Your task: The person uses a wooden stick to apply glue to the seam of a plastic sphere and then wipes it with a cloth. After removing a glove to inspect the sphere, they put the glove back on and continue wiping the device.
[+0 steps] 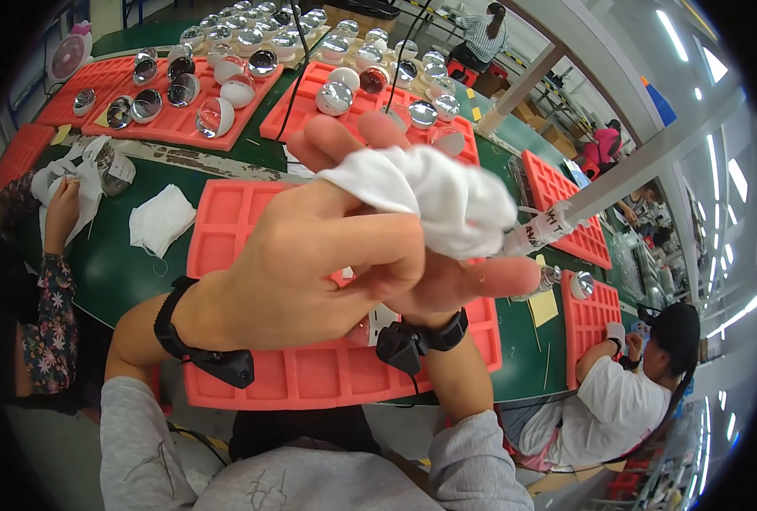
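Two hands are raised close to the camera, above a red foam tray point(225, 223) on a green desk point(131, 272). The left hand point(302, 272) fills the middle of the view, its grip curled tight around a bunched white cloth point(434, 200), with two fingertips point(331, 136) showing above the cloth. The right hand point(472, 285) sits just behind and under the left, one finger stretched out to the right below the cloth; whether its grip is clamped on anything cannot be told, since the left hand covers most of it. Both wrists wear black straps point(429, 336).

The cloth is held in the air, touching the left fingers and just above the right finger. A taped white rod point(549, 228) runs from beside the cloth up to the right.

Farther back on the desk lie more red trays point(182, 119) holding shiny silver half-spheres point(334, 98), some mirror-like, some white. A second folded white cloth point(161, 220) lies on the desk left of the near tray.

At the left edge, another person's hand point(61, 204) in a flowered sleeve holds a white cloth near a silver piece. At lower right, a person in a white shirt point(617, 404) and black cap sits at the desk beside another red tray point(587, 319). Other people sit farther back near the top right.
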The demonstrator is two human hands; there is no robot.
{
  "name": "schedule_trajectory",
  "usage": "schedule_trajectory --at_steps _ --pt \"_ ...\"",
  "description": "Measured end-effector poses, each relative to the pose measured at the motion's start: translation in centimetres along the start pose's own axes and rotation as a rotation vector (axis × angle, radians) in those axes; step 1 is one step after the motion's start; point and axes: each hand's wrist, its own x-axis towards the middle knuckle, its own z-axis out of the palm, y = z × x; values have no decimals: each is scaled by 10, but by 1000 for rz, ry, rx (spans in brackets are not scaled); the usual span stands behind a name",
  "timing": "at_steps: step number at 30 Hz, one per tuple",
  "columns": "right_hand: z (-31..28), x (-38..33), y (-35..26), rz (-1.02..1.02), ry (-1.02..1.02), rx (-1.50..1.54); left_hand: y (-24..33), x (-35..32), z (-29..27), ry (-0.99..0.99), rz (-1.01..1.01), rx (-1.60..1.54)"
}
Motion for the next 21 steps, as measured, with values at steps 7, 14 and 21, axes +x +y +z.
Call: schedule_trajectory --at_steps 7,14,21 --pt "34 -3 2 122 346 -243 20 8 13 106 -86 2" --pt "24 -2 -9 267 391 -224 20 5 13 135 -80 0" --pt "19 -7 11 -37 54 -373 22 4 14 161 -59 70"
